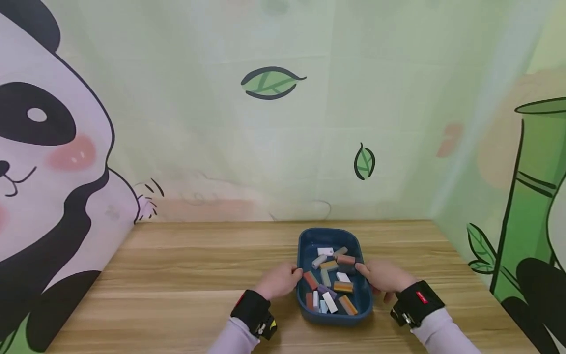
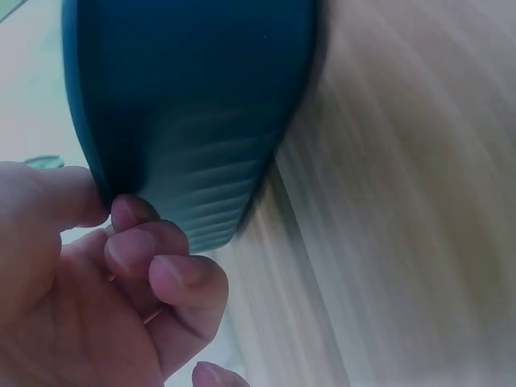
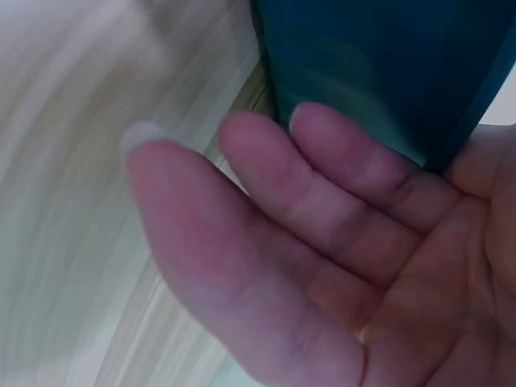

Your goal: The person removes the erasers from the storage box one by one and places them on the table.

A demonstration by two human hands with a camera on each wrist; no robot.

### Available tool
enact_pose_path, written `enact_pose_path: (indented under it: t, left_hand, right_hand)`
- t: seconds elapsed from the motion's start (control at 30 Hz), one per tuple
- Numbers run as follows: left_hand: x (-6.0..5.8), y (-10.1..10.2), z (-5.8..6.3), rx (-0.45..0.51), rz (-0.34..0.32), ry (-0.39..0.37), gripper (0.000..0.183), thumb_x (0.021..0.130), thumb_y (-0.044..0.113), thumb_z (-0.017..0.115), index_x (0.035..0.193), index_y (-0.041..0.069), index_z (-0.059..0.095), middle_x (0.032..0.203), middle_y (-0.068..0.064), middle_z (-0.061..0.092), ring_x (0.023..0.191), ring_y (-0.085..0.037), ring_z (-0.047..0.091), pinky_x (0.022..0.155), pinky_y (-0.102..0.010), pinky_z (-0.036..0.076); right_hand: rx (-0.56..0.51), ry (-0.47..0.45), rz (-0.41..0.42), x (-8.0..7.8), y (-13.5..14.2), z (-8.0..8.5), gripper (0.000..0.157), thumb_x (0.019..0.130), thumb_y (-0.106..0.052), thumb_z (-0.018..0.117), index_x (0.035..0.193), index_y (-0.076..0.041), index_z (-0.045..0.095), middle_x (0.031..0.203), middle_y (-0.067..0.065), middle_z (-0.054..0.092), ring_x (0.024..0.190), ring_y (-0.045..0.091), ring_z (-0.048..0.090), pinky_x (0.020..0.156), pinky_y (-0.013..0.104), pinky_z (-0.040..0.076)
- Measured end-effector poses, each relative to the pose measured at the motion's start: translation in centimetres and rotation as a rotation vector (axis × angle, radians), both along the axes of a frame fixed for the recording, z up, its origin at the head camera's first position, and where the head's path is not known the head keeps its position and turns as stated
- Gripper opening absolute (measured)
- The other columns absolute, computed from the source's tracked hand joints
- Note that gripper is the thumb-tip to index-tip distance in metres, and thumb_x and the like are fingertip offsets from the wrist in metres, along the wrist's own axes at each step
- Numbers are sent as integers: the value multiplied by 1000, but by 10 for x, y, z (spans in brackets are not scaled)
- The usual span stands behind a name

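A dark blue plastic tub [image 1: 329, 319] with rounded corners is between my two hands, near the middle of the table in the head view. Small oblong blocks lie jumbled in it, among them a white block [image 1: 329, 302], an orange-brown striped block [image 1: 343, 286] and a reddish block [image 1: 346, 259]. My left hand [image 1: 277, 281] pinches the left rim, thumb on top and curled fingers outside against the wall [image 2: 185, 97]. On the right side, my right hand [image 1: 386, 276] grips the rim with its thumb over the edge; its other fingers curve below, along the outer wall [image 3: 363, 64].
The tub is over a wood-grain table [image 1: 190, 260]. Behind the table hangs a pale green cloth backdrop [image 1: 190, 123] printed with a panda at left, leaves and bamboo at right. Black straps with small cameras sit on both wrists.
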State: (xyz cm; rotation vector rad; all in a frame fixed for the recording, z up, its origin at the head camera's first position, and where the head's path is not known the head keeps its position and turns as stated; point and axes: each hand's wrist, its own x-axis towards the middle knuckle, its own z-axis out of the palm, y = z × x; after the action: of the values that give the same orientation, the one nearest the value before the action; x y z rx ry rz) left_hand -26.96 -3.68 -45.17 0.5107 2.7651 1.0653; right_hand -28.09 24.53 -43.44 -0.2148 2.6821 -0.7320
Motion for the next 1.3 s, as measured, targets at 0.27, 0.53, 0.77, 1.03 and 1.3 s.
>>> enact_pose_path:
  t: [0.27,0.53,0.77,1.03,1.3]
  left_hand:
    - [9,-40,6,59,7,-93,35,103,20,47,69,11,51,59,4,38,49,-12,36,49,-28,26]
    - [18,-77,5,99,44,-164,32,103,19,47,73,9,53,63,2,39,54,-13,37,53,-29,27]
    - [22,-97,5,108,75,-185,31,102,18,49,73,9,56,63,3,36,55,-13,35,53,-28,25]
    - [29,-108,7,171,86,-228,28,103,18,48,80,6,58,64,2,35,55,-15,33,53,-30,23]
    - [30,-113,5,223,95,-277,28,103,21,49,86,5,63,62,1,39,53,-15,37,53,-29,26]
  right_hand:
    - [-22,28,44,-1,-38,-1,43,106,-34,40,83,-4,61,63,10,55,47,25,59,42,38,51]
    - [-107,12,97,1,-71,-6,41,106,-36,40,99,-3,63,66,10,53,47,27,59,42,39,51]
    - [-143,-10,116,0,-90,-8,45,106,-39,38,87,-3,59,64,10,52,46,28,59,41,39,51]
    - [-198,-14,209,-3,-97,-14,36,107,-36,35,129,-23,61,64,11,51,45,28,57,41,40,50]
    - [-246,-5,192,-2,-99,-18,44,107,-39,35,114,-7,65,65,12,53,45,28,58,41,39,50]
